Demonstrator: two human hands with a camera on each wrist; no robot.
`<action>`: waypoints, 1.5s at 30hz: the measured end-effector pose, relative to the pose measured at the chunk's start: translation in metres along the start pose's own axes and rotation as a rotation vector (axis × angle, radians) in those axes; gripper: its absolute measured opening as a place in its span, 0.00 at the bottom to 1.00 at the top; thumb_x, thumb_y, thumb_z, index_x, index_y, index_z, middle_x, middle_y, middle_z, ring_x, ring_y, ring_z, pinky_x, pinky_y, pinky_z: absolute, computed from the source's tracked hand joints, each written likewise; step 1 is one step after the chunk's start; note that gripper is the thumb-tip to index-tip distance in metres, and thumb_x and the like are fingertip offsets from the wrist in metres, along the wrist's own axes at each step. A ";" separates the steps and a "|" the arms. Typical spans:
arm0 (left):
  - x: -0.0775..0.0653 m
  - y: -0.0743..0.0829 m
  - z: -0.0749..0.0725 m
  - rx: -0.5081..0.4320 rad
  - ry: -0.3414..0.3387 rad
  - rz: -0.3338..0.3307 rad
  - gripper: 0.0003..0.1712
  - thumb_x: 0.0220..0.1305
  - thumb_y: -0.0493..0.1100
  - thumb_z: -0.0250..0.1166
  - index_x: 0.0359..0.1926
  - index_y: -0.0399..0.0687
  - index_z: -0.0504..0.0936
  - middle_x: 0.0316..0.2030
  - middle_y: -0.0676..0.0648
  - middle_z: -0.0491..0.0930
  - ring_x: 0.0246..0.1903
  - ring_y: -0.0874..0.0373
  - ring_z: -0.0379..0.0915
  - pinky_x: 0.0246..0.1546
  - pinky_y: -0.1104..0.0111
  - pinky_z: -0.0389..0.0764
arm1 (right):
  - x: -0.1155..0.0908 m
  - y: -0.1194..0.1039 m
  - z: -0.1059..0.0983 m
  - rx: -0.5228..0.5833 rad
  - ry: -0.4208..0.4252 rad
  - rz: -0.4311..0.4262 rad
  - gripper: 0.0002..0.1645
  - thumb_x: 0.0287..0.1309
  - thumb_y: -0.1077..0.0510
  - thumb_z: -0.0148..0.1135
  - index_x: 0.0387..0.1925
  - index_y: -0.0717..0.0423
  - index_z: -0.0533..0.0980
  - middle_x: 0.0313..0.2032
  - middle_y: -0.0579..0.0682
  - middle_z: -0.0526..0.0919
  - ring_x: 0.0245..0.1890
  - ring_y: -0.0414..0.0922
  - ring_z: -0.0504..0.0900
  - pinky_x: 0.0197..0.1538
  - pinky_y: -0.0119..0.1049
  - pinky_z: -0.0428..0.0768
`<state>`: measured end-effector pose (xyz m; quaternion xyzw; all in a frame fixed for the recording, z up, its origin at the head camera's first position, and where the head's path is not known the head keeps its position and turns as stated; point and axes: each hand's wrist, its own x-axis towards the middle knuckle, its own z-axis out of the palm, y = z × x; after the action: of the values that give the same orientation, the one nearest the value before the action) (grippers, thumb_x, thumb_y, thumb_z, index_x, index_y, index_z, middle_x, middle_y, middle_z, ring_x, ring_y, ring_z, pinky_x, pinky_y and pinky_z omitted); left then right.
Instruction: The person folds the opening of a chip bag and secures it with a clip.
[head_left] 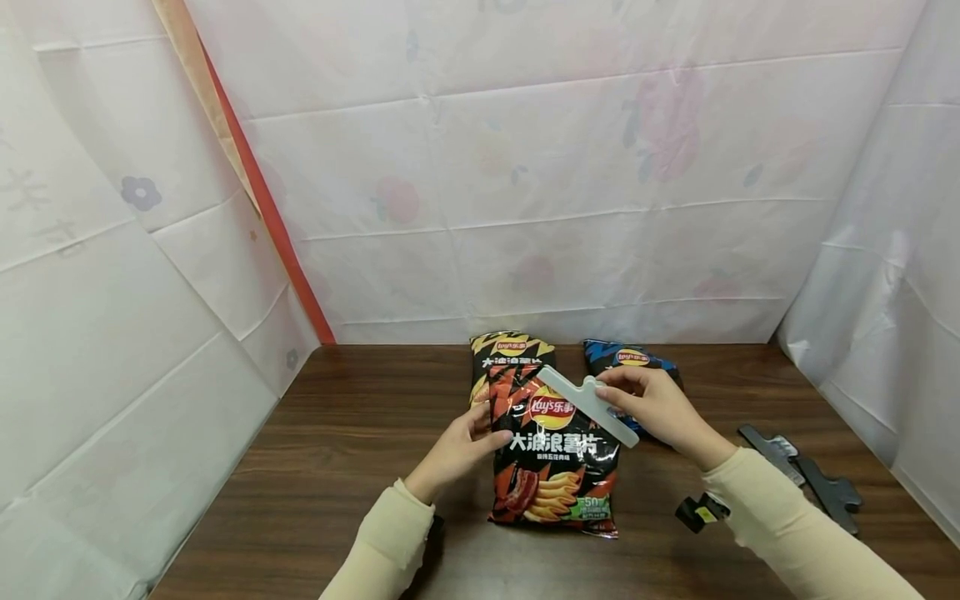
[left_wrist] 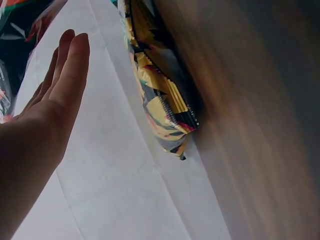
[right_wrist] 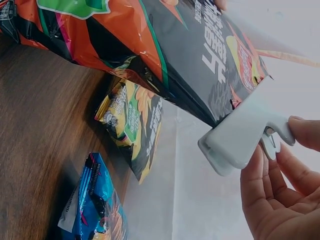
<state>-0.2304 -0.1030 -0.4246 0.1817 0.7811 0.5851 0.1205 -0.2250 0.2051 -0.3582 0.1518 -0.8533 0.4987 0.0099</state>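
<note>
A red-and-black bag of chips (head_left: pixel 555 467) stands upright, its printed front toward me. My left hand (head_left: pixel 467 447) grips its left edge, thumb on the front and fingers behind; in the left wrist view those fingers (left_wrist: pixel 62 85) are nearly straight. Between thumb and fingertips, my right hand (head_left: pixel 660 408) pinches the handles of a white bag clip (head_left: pixel 588 404). Slanting across the bag's upper right corner, the clip's long bar overlaps the top edge. In the right wrist view the clip (right_wrist: pixel 240 132) sits at the end of the bag, its handles squeezed by the right hand (right_wrist: pixel 285 185).
Behind the held bag is a yellow-and-black chip bag (head_left: pixel 480 350), partly hidden. A blue chip bag (head_left: pixel 600 354) lies at the back right, partly behind my right hand. Two dark grey clips (head_left: pixel 772 450) rest on the brown table (head_left: pixel 337 467) at the right. White patterned sheets (head_left: pixel 525 167) enclose the table.
</note>
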 end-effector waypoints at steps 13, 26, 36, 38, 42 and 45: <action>-0.011 -0.011 0.011 0.024 -0.108 0.005 0.39 0.64 0.50 0.67 0.70 0.41 0.63 0.56 0.40 0.79 0.52 0.55 0.77 0.51 0.66 0.78 | 0.000 0.004 0.001 0.017 0.010 0.017 0.23 0.65 0.48 0.62 0.53 0.61 0.79 0.47 0.59 0.82 0.39 0.45 0.82 0.42 0.38 0.85; -0.013 -0.012 0.014 0.031 -0.122 0.006 0.43 0.66 0.46 0.66 0.74 0.41 0.56 0.61 0.38 0.75 0.57 0.50 0.75 0.53 0.64 0.78 | 0.002 0.006 0.003 0.060 0.004 0.041 0.24 0.65 0.47 0.63 0.54 0.60 0.79 0.48 0.59 0.82 0.41 0.49 0.83 0.43 0.43 0.84; -0.014 -0.011 0.016 -0.070 -0.170 0.021 0.43 0.66 0.41 0.65 0.75 0.41 0.54 0.61 0.36 0.75 0.56 0.51 0.77 0.52 0.67 0.79 | -0.002 0.006 0.001 0.092 0.006 0.060 0.27 0.64 0.45 0.62 0.58 0.59 0.77 0.53 0.61 0.80 0.42 0.40 0.83 0.44 0.36 0.84; -0.014 -0.010 0.016 -0.035 -0.154 0.021 0.44 0.66 0.43 0.66 0.75 0.41 0.53 0.61 0.37 0.74 0.57 0.51 0.76 0.53 0.66 0.78 | -0.003 0.007 0.000 0.098 0.011 0.053 0.27 0.65 0.46 0.62 0.58 0.59 0.76 0.54 0.61 0.80 0.41 0.38 0.83 0.43 0.33 0.84; -0.013 -0.008 0.016 0.028 -0.122 0.012 0.43 0.65 0.45 0.67 0.75 0.43 0.55 0.61 0.39 0.75 0.56 0.50 0.75 0.53 0.64 0.77 | -0.005 0.010 -0.001 0.119 0.015 0.047 0.28 0.66 0.47 0.61 0.61 0.60 0.74 0.55 0.62 0.79 0.41 0.35 0.82 0.43 0.32 0.83; -0.014 -0.007 0.015 -0.007 -0.136 0.014 0.43 0.65 0.42 0.66 0.75 0.45 0.55 0.61 0.38 0.75 0.56 0.51 0.76 0.52 0.66 0.78 | -0.008 0.012 -0.002 0.132 0.020 0.043 0.29 0.67 0.48 0.60 0.63 0.59 0.72 0.54 0.62 0.79 0.41 0.34 0.83 0.44 0.32 0.83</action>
<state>-0.2130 -0.0973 -0.4366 0.2261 0.7678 0.5750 0.1699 -0.2210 0.2140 -0.3688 0.1289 -0.8215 0.5554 -0.0021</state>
